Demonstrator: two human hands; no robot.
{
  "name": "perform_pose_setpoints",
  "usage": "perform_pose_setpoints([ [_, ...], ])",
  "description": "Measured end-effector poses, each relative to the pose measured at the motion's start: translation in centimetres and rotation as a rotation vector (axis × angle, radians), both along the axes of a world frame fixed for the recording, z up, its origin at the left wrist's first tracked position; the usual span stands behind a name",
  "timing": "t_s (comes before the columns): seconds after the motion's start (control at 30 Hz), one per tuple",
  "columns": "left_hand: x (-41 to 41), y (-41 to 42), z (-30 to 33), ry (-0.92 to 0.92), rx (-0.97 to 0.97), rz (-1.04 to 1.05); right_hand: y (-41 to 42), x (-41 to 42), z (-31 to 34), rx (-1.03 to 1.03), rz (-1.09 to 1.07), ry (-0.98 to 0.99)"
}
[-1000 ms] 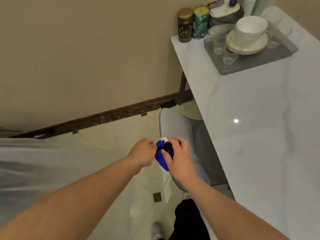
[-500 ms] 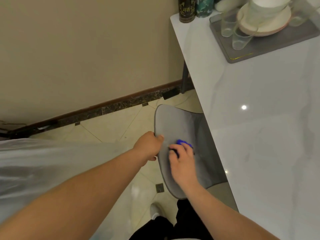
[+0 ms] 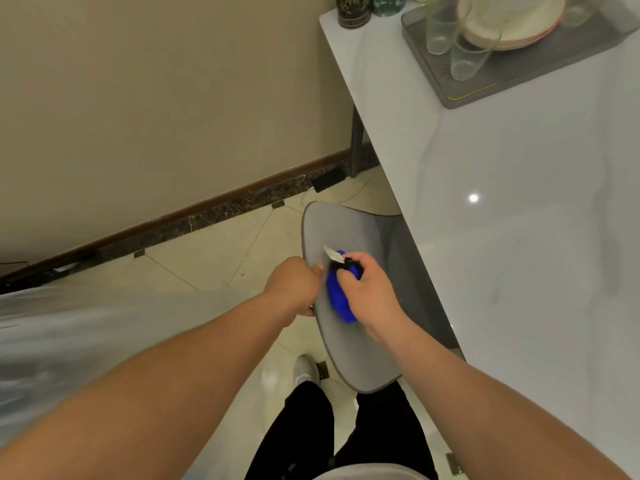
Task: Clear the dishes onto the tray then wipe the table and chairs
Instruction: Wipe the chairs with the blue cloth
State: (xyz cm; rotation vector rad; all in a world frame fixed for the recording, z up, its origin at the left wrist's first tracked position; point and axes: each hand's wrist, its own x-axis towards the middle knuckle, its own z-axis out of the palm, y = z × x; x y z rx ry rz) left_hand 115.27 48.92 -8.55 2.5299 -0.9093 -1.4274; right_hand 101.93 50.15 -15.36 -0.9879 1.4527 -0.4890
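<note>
My right hand [image 3: 372, 296] grips a blue cloth [image 3: 339, 299], pressing it against the grey chair [image 3: 349, 355] back beside the table [image 3: 519, 237]. My left hand [image 3: 294, 285] clasps the chair's edge. Dishes sit on the tray [image 3: 519, 74].

beige wall [image 3: 156, 98], dark baseboard [image 3: 207, 216], tiled floor [image 3: 214, 258]

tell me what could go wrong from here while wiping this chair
1. The left hand grips only the edge of the chair back, so hard strokes with the cloth might swing the chair into the table.
2. The cloth's white tag sticks out and could drag or snag.
</note>
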Motion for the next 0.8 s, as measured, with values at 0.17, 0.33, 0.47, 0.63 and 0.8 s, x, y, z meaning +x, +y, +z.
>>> perform_pose_setpoints([
  [0.17, 1.4, 1.6, -0.2, 0.044, -0.005, 0.041, 2.6, -1.1, -2.4, 0.057, 0.088, 0.207],
  [0.33, 4.4, 3.4, 1.1, 0.233, 0.115, -0.004, 3.3, 0.2, -1.8, 0.283, -0.095, 0.179],
  [0.47, 7.5, 2.6, 2.3, 0.175, 0.034, 0.07, 2.7, 5.1, 4.5, -0.098, 0.061, -0.01],
  [0.63, 9.5, 2.5, 3.7, 0.153, -0.102, 0.172, 4.2, 6.5, 5.1, -0.39, 0.115, 0.167],
  [0.8, 10.8, 4.4, 4.4, 0.202, -0.13, 0.038, 9.0, 3.8, 7.1, -0.308, 0.461, 0.411],
])
